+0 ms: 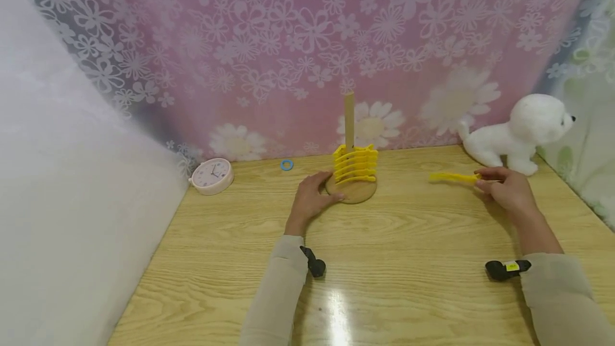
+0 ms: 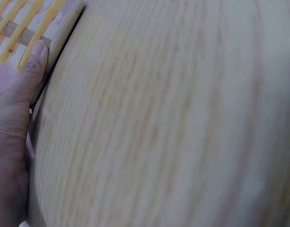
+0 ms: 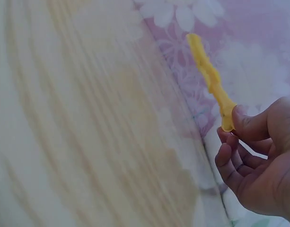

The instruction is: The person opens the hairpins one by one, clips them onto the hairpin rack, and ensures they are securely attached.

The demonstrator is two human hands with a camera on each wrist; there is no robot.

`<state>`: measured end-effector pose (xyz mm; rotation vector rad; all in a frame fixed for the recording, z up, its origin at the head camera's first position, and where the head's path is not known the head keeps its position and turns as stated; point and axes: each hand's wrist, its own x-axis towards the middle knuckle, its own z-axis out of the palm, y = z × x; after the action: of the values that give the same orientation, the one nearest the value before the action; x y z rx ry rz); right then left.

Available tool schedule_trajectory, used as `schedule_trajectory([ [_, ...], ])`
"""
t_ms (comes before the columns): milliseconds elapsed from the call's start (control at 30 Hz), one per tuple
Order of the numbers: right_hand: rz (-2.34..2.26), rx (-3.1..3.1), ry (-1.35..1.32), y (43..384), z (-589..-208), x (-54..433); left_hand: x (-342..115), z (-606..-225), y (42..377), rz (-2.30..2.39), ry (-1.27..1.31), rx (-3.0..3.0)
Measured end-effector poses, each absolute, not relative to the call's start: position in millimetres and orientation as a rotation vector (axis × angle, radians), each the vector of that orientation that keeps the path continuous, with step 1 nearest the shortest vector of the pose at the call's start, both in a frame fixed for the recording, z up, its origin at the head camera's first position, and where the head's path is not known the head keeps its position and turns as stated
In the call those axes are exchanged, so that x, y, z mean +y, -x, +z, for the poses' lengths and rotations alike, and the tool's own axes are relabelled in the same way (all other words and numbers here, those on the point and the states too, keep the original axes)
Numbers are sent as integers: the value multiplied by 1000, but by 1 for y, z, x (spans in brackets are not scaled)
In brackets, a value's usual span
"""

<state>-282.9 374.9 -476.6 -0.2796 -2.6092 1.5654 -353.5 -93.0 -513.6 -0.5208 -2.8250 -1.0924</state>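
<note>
A round wooden stand (image 1: 357, 194) with an upright square post (image 1: 349, 116) stands toward the back of the table. Several thin yellow plastic pieces (image 1: 355, 165) are stacked around the lower post, spaced apart one over another. My left hand (image 1: 309, 197) grips the stand's base from the left, thumb (image 2: 35, 61) on its edge near the lowest yellow piece. Out to the right, my right hand (image 1: 510, 190) pinches the end of another yellow plastic piece (image 3: 208, 75) between thumb and fingers. It is held edge-on above the table, pointing left toward the stand.
A pink round clock (image 1: 212, 176) lies at the left back. Between it and the stand is a small blue ring (image 1: 286, 165). Behind my right hand stands a white plush dog (image 1: 516, 132). A floral curtain (image 1: 307, 57) hangs along the table's back edge.
</note>
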Motion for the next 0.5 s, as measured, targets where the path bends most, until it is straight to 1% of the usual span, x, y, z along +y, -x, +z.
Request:
schedule_trajectory([
  [267,1554,-2461,199,288,-449,338,-99,-508,355,-1033,524,-2817],
  [500,1514,-2406,214,290,-435,308,-98,-516,356,-1053,535,-2829],
])
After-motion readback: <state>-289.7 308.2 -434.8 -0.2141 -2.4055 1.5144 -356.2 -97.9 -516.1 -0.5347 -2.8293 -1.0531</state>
